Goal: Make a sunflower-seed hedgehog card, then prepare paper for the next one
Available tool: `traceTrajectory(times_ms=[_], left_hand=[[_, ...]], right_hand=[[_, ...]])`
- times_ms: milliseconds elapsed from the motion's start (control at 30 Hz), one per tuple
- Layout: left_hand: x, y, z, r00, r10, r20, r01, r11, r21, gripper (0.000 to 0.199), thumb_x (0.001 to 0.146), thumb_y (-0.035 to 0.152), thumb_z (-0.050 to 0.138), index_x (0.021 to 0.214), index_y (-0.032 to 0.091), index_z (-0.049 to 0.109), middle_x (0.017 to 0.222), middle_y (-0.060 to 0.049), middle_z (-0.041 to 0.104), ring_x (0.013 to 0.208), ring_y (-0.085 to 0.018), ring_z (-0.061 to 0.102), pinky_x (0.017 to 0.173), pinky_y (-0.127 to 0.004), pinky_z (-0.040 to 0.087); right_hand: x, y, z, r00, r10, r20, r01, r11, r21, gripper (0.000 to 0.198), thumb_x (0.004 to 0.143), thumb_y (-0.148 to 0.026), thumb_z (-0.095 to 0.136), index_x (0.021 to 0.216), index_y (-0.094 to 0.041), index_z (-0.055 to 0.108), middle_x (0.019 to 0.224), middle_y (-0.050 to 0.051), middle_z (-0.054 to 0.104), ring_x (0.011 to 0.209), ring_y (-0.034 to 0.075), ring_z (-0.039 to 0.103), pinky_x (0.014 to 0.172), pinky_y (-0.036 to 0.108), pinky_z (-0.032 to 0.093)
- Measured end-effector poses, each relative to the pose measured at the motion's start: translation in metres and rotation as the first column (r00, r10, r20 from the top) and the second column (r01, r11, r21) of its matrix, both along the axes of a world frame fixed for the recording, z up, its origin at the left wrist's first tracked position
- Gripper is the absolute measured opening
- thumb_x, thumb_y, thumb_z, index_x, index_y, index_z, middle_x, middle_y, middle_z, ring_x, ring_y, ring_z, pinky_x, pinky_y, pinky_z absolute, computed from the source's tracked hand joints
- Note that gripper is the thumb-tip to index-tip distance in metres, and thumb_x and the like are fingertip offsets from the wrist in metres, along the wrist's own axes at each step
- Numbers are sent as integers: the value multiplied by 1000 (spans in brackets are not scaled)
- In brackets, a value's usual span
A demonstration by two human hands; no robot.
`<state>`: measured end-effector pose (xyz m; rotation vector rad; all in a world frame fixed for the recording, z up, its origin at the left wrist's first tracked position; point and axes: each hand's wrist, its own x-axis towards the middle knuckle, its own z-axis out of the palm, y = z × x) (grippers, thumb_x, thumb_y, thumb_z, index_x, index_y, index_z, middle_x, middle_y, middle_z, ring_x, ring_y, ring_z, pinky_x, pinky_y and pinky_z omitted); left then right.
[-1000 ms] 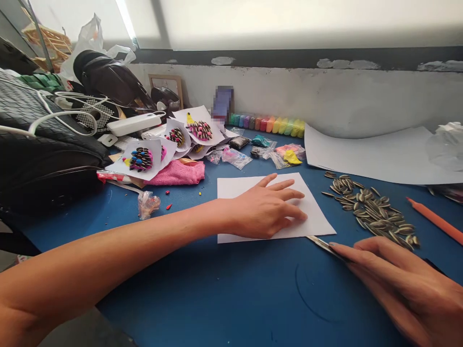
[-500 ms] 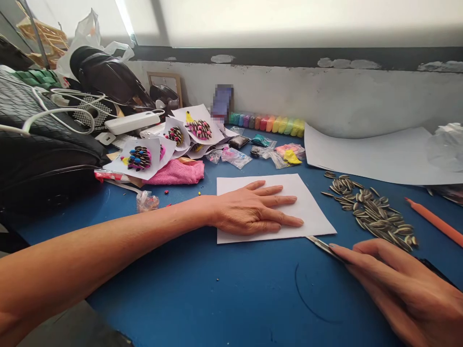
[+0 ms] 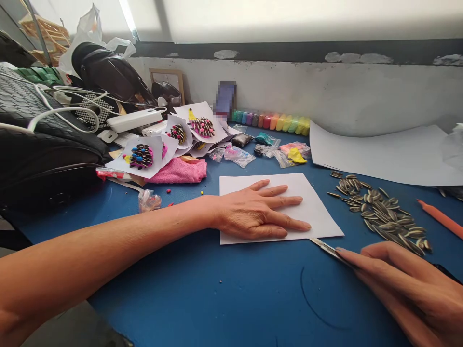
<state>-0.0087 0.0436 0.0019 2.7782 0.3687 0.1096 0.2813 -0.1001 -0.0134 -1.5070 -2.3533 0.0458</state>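
A white sheet of paper (image 3: 320, 217), which looks folded, lies flat on the blue table (image 3: 202, 299). My left hand (image 3: 253, 212) rests palm down on it, fingers spread. Low on the right, my right hand (image 3: 408, 284) grips a slim utility knife (image 3: 327, 248); its handle is mostly hidden by the fingers. The blade tip is at the paper's near edge, close to my left little finger; whether it is under the sheet I cannot tell. Striped sunflower seeds (image 3: 385, 214) lie in a loose pile beyond my right hand.
Behind the paper lie small bags of coloured clay (image 3: 267, 140) and a row of clay packs (image 3: 271, 120). Seed-covered clay figures on paper (image 3: 141, 156), a pink cloth (image 3: 179, 171) and a black bag (image 3: 47, 144) crowd the left. An orange pen-like stick (image 3: 441, 217) lies far right.
The view has shifted slightly, so things sit a little further right. My left hand stays flat on the paper, and the knife stays at its near edge with hardly any visible movement.
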Motion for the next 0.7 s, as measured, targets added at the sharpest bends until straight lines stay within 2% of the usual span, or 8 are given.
traceTrajectory(times_ms=[133, 267, 433, 567, 700], left_hand=[[0, -1, 1, 1000, 10, 0, -10, 1000, 3, 47, 104, 45, 32, 149, 39, 41, 165, 0, 18, 154, -30, 9, 122, -57, 2], [0, -1, 0, 1000, 5, 0, -5, 1000, 17, 47, 104, 45, 31, 150, 38, 41, 165, 0, 18, 154, -29, 8, 122, -55, -2], [0, 0, -1, 1000, 5, -26, -5, 1000, 11, 48, 105, 47, 29, 151, 38, 38, 166, 0, 14, 154, -27, 4, 123, -54, 1], [0, 0, -2, 1000, -13, -1, 13, 1000, 22, 49, 105, 46, 28, 151, 36, 39, 166, -3, 17, 154, -29, 7, 122, -56, 4], [0, 0, -3, 1000, -6, 18, 6, 1000, 27, 48, 105, 45, 29, 150, 37, 41, 165, -2, 19, 154, -29, 10, 122, -56, 2]], right_hand=[[-2, 1, 0, 1000, 15, -23, -17, 999, -48, 39, 100, -39, 44, 136, -37, 57, 105, 3, 58, 76, 13, 64, 67, 21, 51], [-2, 1, 0, 999, 30, -13, -30, 999, -17, 38, 98, -36, 47, 134, -38, 58, 109, 4, 58, 83, 15, 65, 71, 22, 52], [-7, 2, 2, 1000, 28, -7, -28, 999, -44, 41, 99, -38, 45, 139, -40, 55, 108, 4, 60, 79, 15, 66, 66, 22, 53], [-12, 2, 5, 999, 33, 9, -33, 999, -38, 40, 99, -38, 46, 137, -42, 56, 108, 2, 60, 77, 13, 66, 63, 20, 52], [-17, 3, 5, 1000, 25, -2, -25, 1000, -11, 38, 99, -39, 45, 135, -40, 58, 105, 2, 60, 74, 13, 66, 59, 19, 51]])
